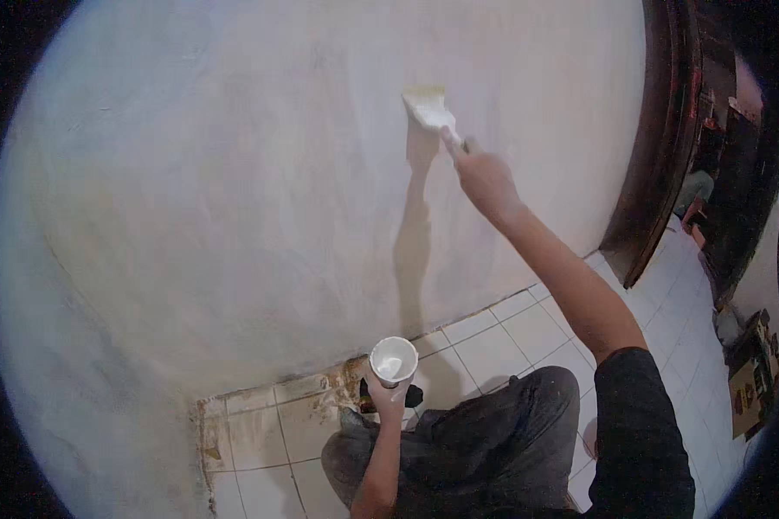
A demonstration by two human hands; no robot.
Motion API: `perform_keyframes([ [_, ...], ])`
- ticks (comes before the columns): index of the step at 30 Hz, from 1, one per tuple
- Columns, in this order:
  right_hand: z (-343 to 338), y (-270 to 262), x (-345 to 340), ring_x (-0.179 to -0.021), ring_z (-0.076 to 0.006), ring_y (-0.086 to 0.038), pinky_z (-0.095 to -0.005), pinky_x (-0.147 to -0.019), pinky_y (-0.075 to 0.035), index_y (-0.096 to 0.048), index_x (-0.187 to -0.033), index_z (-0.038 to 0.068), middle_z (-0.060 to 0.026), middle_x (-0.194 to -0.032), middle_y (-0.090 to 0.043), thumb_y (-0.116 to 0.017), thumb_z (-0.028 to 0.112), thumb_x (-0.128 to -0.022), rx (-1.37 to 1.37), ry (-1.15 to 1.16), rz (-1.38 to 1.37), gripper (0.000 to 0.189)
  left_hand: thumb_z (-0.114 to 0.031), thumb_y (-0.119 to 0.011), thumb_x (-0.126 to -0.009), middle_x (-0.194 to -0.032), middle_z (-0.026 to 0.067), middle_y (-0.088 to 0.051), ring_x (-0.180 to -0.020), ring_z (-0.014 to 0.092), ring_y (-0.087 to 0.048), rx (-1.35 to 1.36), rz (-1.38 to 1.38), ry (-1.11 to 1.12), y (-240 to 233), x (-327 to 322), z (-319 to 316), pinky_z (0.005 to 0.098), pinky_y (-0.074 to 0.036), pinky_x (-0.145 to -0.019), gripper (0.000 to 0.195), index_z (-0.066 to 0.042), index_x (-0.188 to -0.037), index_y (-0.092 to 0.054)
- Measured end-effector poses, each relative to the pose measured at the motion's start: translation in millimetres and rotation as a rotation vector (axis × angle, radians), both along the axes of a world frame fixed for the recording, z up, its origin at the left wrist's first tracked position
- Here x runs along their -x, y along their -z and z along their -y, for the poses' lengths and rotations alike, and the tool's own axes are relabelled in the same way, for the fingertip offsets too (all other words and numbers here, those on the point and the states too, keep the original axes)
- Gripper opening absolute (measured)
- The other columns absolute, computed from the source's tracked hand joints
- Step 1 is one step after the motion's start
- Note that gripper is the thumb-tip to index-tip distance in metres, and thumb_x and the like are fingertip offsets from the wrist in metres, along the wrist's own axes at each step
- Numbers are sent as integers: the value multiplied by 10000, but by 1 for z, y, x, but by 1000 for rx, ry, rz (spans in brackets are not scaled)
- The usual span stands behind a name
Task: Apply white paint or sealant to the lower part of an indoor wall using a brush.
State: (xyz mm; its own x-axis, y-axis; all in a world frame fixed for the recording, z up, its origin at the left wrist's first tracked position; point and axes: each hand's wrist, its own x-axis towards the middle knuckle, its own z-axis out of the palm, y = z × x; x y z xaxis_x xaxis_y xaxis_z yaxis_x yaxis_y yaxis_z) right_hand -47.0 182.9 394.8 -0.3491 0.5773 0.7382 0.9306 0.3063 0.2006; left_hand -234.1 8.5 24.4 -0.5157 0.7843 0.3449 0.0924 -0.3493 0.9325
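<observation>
My right hand (483,178) grips the handle of a flat paintbrush (428,107), its arm stretched up and forward. The brush has a pale body and yellowish bristles pointing up. Its bristles are at the wall (266,194), though firm contact is hard to tell. The wall is off-white and patchy, and the shadow of brush and arm falls down it. Low in front of me, my left hand (387,396) holds a white cup (393,361) with white paint-like liquid inside. The cup is upright, near the foot of the wall.
White floor tiles (487,353) meet the wall, with brown stains (311,396) along the corner. My bent knees (487,441) are below. A dark wooden door frame (655,143) stands at right. Beyond it are a person (696,191) and a cardboard box (746,402).
</observation>
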Motion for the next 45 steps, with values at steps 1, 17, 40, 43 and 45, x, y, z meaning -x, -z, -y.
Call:
perform_keyframes([
  [1, 7, 19, -4, -686, -355, -659, -465, -577, -545, -373, -1507, 99, -196, -935, -604, -484, -15, -888, 10, 12, 2, 639, -132, -889, -666, -1245, 157, -583, -1143, 284, -583, 10, 2, 12, -2, -2, 2, 385, -448, -993, 777, -1, -1330, -508],
  [17, 132, 123, -43, -804, -330, -645, -459, -716, -529, -666, -1275, 299, -122, -828, -631, -575, 320, -964, 774, -463, 125, 325, -136, -884, -618, -1245, 173, -575, -1178, 361, -527, -32, -142, -26, 4, 3, -2, 457, -388, -1046, 782, -6, -1310, -545],
  [40, 175, 121, -12, -617, -273, -666, -409, -544, -542, -708, -1145, 237, -69, -876, -616, -608, 245, -891, 691, -388, 464, 273, -326, -878, -616, -1348, 172, -539, -1292, 380, -450, -51, -535, -45, -17, 8, 3, 515, -333, -1092, 857, -34, -1348, -540],
  [43, 185, 122, -8, -595, -263, -662, -394, -517, -536, -709, -1142, 239, -65, -897, -614, -611, 218, -872, 668, -398, 492, 287, -305, -874, -612, -1358, 166, -536, -1288, 384, -452, -24, -502, -34, -19, 6, 6, 525, -317, -1099, 858, -40, -1354, -534],
  [45, 187, 120, -7, -585, -260, -658, -388, -508, -534, -708, -1146, 243, -64, -904, -610, -610, 208, -867, 670, -379, 514, 297, -269, -874, -597, -1352, 154, -539, -1293, 374, -449, -9, -528, -43, -18, 6, 7, 527, -310, -1097, 860, -50, -1356, -536],
])
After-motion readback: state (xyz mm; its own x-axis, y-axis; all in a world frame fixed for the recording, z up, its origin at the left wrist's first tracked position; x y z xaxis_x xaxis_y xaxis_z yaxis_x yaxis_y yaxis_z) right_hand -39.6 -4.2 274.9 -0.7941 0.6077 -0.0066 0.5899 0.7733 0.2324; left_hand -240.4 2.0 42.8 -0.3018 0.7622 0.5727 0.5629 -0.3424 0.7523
